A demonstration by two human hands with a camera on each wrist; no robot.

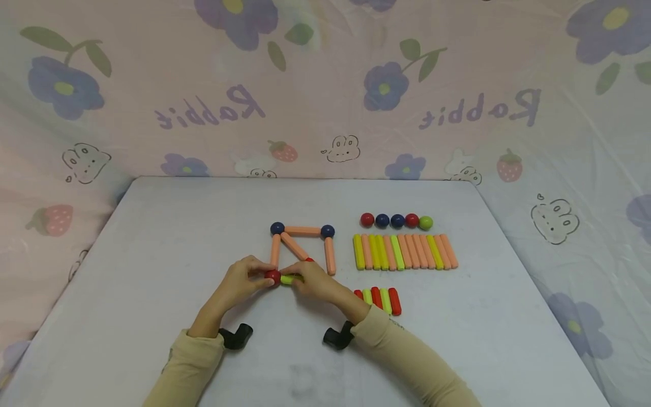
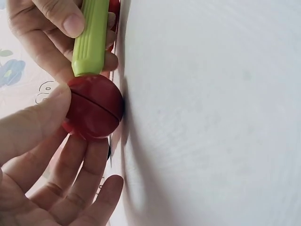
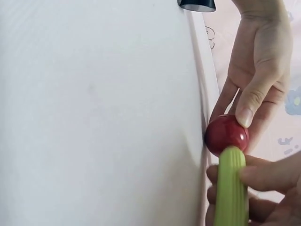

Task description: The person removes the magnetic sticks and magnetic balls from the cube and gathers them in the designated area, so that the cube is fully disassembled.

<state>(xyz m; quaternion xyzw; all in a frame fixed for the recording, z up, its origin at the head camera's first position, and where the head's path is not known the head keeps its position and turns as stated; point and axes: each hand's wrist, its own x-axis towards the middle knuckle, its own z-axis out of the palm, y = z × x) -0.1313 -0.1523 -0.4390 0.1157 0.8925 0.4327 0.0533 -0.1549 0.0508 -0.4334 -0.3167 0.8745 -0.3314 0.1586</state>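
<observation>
My left hand (image 1: pixel 242 281) pinches a glossy red ball (image 2: pixel 96 108) between thumb and fingers; a seam runs round the ball. With thumb and fingers my right hand (image 1: pixel 320 282) grips a ribbed light green rod (image 3: pixel 230 188), whose end meets the ball. An orange rod (image 1: pixel 275 250) runs from this corner to a dark blue ball (image 1: pixel 277 228). Another orange rod (image 1: pixel 302 231) joins that to a second dark blue ball (image 1: pixel 328 231), with one more rod (image 1: pixel 330 255) below it. A diagonal orange rod (image 1: pixel 294 246) leads to a red piece (image 1: pixel 309 260), mostly hidden by my right hand.
Right of the frame lies a row of red, blue and green balls (image 1: pixel 397 221). Below it are several yellow, orange and green rods (image 1: pixel 407 252) side by side. Shorter red and green rods (image 1: pixel 385 301) lie nearer, partly behind my right forearm. A printed cloth (image 1: pixel 315 124) hangs behind the table.
</observation>
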